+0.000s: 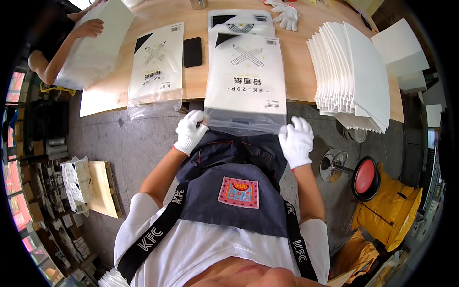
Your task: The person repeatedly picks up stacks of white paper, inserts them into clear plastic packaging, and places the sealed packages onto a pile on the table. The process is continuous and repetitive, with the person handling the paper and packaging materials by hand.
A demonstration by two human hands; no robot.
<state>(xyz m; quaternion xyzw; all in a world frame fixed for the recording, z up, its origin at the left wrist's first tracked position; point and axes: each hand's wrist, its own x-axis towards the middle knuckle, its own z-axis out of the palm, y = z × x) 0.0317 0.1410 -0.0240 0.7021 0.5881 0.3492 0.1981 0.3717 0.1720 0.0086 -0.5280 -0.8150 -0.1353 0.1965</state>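
A white paper pad in a clear plastic sleeve (246, 81) lies half over the near edge of the wooden table (296, 62). My left hand (190, 132), in a white glove, pinches the sleeve's loose open flap at its lower left corner. My right hand (297, 141), also gloved, grips the flap's lower right corner. The flap hangs stretched between both hands above my dark apron. A second bagged pad (240, 21) lies just beyond the first.
Another bagged pad (157, 67) and a black phone (192, 51) lie left of mine. A fanned stack of white pads (356, 76) stands at right. A co-worker's hand (88, 28) rests on white sheets at far left. A red stool (365, 176) and yellow bag sit lower right.
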